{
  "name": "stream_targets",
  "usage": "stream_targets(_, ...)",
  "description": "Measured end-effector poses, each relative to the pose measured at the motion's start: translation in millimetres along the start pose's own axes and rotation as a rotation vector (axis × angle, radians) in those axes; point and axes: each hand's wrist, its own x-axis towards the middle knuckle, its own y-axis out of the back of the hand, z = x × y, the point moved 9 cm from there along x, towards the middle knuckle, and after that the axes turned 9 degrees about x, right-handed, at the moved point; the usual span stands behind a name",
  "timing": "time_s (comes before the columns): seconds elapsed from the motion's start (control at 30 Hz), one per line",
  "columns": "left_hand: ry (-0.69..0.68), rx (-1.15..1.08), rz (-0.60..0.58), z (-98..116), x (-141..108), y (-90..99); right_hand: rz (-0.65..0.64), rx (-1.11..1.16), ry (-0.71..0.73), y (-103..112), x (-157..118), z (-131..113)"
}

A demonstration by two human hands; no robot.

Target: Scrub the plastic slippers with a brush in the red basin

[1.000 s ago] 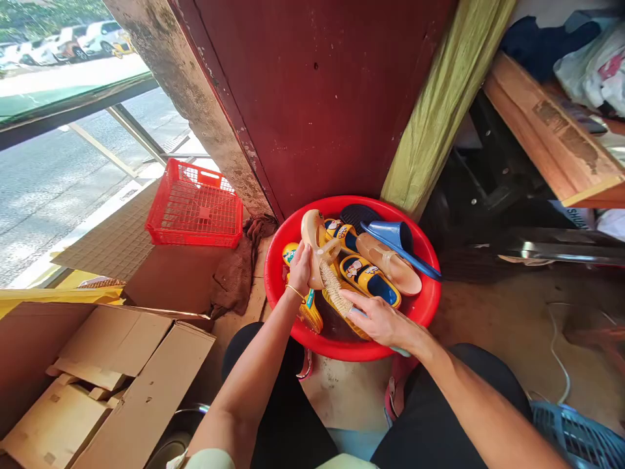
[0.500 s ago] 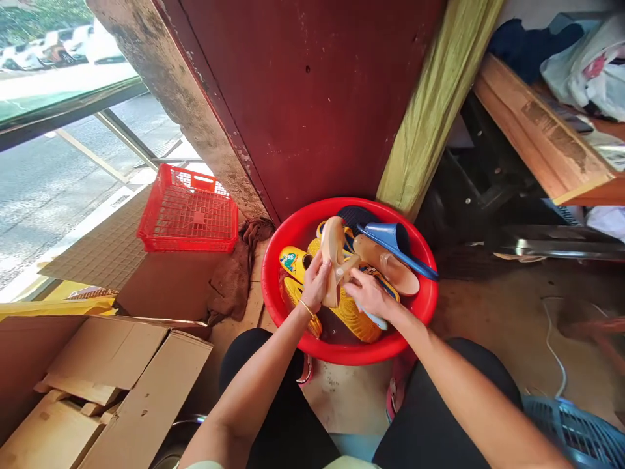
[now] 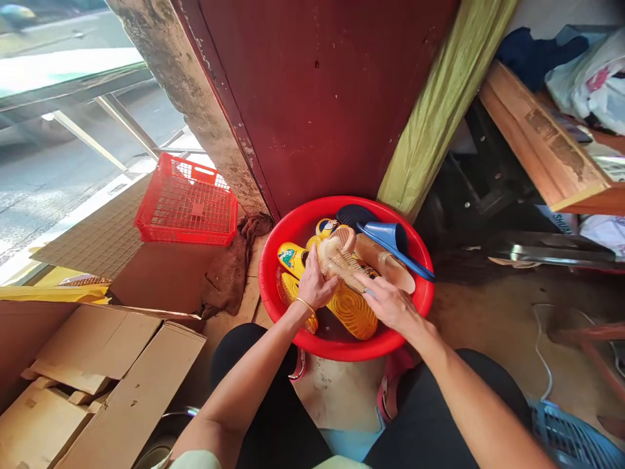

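Above a red basin point(image 3: 346, 352) of dark water and footwear, my left hand point(image 3: 315, 283) grips a beige sandal point(image 3: 336, 254) by its left side, its ridged sole facing up. My right hand point(image 3: 390, 303) is at the sandal's lower right end, fingers curled round a small light-blue thing that is mostly hidden, perhaps a brush. Around the sandal lie yellow slippers point(image 3: 354, 312), a blue slipper point(image 3: 390, 238), a dark slipper point(image 3: 354, 215) and another beige sandal point(image 3: 398, 270).
A red plastic crate point(image 3: 193, 208) and a brown cloth point(image 3: 229, 280) lie to the left, with an open cardboard box point(image 3: 146, 384) nearer. A dark red door point(image 3: 317, 111) stands behind the basin. On the right are a wooden shelf point(image 3: 547, 143) and a blue fan grille point(image 3: 576, 430).
The held sandal has turned over, so its ridged sole now shows. My right hand has moved slightly right and down. The view has shifted a little.
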Motion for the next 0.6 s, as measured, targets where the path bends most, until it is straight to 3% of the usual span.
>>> stream_targets(0.1,-0.098,0.214,-0.03,18.3,-10.2,-7.2,-0.014,-0.205,-0.133,-0.9,12.8,9.4)
stream_targets(0.2,-0.209,0.417,-0.188,25.2,-17.9,-18.3,-0.001,-0.241,-0.227,8.8,19.2,34.3)
stream_targets(0.27,-0.229,0.51,-0.315,19.0,-23.3,-22.6,-0.023,-0.201,-0.22,7.1,20.6,43.6)
stream_targets(0.33,-0.161,0.587,-0.408,3.7,-26.8,-20.2,-0.049,-0.179,-0.214,-1.0,19.6,44.3)
stream_targets(0.47,-0.009,0.639,-0.508,-26.0,-30.4,-11.3,-0.074,-0.231,-0.201,-25.0,13.3,20.4)
stream_targets(0.6,0.001,0.571,-0.453,-36.3,-24.5,-11.5,-0.158,-0.25,-0.022,-50.2,11.5,-16.2)
